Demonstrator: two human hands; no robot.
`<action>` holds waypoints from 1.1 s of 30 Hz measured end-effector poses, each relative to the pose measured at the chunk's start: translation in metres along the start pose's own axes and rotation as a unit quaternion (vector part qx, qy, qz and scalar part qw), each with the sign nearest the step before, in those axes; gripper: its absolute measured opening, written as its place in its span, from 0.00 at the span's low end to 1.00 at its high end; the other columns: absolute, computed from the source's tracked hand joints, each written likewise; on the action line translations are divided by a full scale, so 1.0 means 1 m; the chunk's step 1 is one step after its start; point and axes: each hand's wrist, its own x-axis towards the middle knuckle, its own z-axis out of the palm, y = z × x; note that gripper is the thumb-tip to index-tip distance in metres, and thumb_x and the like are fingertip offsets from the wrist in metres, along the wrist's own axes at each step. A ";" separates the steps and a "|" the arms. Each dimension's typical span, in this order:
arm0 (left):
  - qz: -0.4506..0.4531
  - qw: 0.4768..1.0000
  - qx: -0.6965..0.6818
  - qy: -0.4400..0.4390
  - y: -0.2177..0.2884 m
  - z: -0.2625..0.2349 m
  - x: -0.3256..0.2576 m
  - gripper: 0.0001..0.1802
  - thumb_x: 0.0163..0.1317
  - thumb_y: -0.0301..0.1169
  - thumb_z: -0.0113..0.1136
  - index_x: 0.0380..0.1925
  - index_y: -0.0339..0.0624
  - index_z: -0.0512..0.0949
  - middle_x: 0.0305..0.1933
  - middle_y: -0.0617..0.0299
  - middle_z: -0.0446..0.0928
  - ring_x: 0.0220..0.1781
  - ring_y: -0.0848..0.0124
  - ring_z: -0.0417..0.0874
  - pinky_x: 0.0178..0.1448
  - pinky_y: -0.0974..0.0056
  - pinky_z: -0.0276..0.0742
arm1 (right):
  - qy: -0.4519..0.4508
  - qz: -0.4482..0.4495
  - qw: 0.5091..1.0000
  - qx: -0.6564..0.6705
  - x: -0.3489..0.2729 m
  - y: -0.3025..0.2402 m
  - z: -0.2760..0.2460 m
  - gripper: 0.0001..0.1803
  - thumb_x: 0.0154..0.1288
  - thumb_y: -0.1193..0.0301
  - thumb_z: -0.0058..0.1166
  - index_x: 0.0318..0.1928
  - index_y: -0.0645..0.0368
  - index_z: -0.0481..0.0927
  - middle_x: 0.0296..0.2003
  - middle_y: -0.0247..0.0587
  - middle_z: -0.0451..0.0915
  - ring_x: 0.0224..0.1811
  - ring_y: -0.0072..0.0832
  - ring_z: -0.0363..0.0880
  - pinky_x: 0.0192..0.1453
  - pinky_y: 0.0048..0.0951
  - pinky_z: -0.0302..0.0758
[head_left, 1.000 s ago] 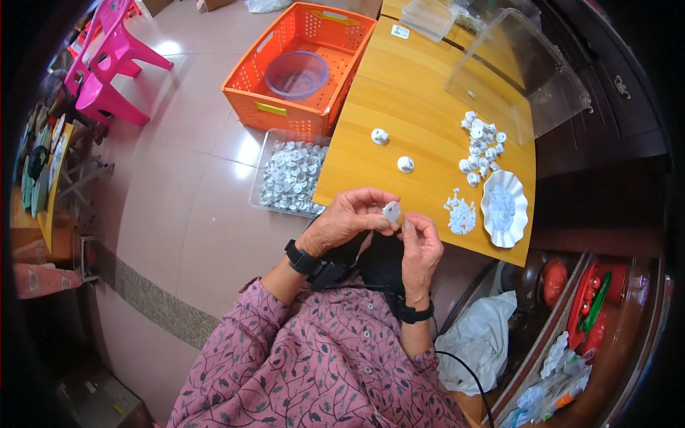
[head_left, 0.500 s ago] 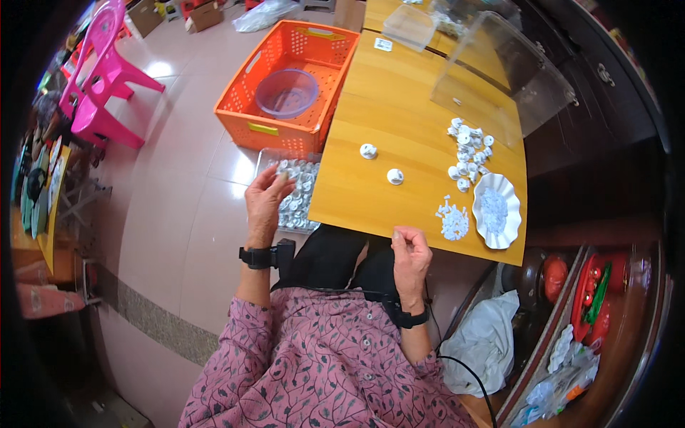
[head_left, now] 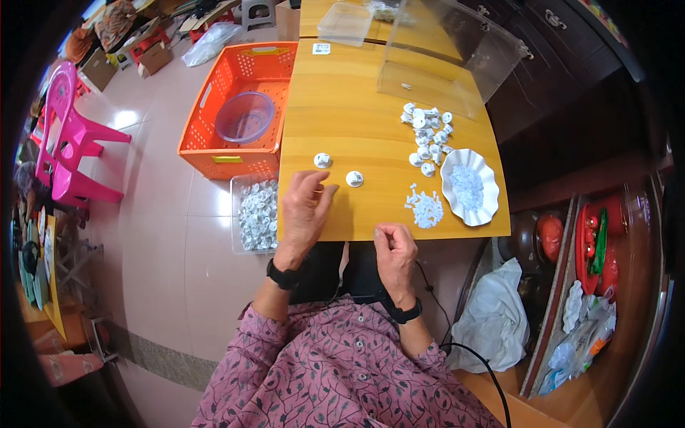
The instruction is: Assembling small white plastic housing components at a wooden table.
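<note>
My left hand [head_left: 305,212] is over the table's near left edge, fingers bent and apart, with nothing visible in it. Just beyond its fingers, two round white plastic pieces [head_left: 354,179] sit apart on the yellow wooden table [head_left: 335,93]. My right hand [head_left: 396,258] is at the near edge with fingers curled together; whatever they hold, if anything, is hidden. To its right lies a small heap of pale translucent plastic pegs [head_left: 427,210]. More of these fill a white scalloped dish [head_left: 488,171]. Behind them is a cluster of white plastic pieces [head_left: 428,135].
Left of the table, a clear bin of round pieces [head_left: 257,217] sits by an orange crate [head_left: 232,157] containing a purple-tinted bowl [head_left: 245,118]. A transparent box [head_left: 435,64] stands at the far right. A pink chair [head_left: 75,143] is at left; a black cable [head_left: 481,364] runs beside my right arm.
My left hand has moved right, from above the clear bin to the table edge, and its fingers have spread. My right hand stays curled near the edge. The view has shifted.
</note>
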 end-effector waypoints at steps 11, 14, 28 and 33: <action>0.121 0.978 0.158 -0.057 0.006 0.047 0.016 0.18 0.59 0.21 0.63 0.51 0.38 0.80 0.57 0.50 0.77 0.57 0.46 0.77 0.60 0.51 0.77 | 0.134 -0.081 0.966 -0.205 0.023 0.030 -0.043 0.05 0.66 0.80 0.56 0.41 0.64 0.77 0.41 0.49 0.78 0.45 0.47 0.79 0.51 0.44 0.76; 0.112 0.978 0.164 -0.071 0.001 0.050 0.014 0.17 0.59 0.21 0.64 0.50 0.39 0.82 0.54 0.50 0.80 0.56 0.48 0.78 0.60 0.51 0.76 | 0.124 -0.124 0.953 -0.245 0.029 0.029 -0.040 0.09 0.65 0.80 0.55 0.46 0.63 0.79 0.44 0.48 0.79 0.50 0.46 0.77 0.55 0.46 0.73; 0.024 0.999 -0.021 -0.016 -0.002 0.035 -0.021 0.15 0.59 0.21 0.69 0.47 0.38 0.82 0.39 0.55 0.80 0.36 0.64 0.82 0.41 0.64 0.79 | 0.106 -0.142 0.959 -0.219 0.045 0.028 -0.026 0.11 0.63 0.80 0.55 0.45 0.58 0.84 0.46 0.40 0.82 0.48 0.42 0.79 0.54 0.42 0.71; 0.026 0.999 -0.025 -0.011 -0.004 0.033 -0.020 0.15 0.60 0.22 0.69 0.47 0.38 0.82 0.38 0.55 0.80 0.34 0.66 0.82 0.39 0.65 0.79 | 0.073 -0.153 0.945 -0.279 0.037 0.018 -0.020 0.11 0.62 0.80 0.57 0.45 0.58 0.84 0.42 0.40 0.79 0.47 0.40 0.78 0.52 0.42 0.70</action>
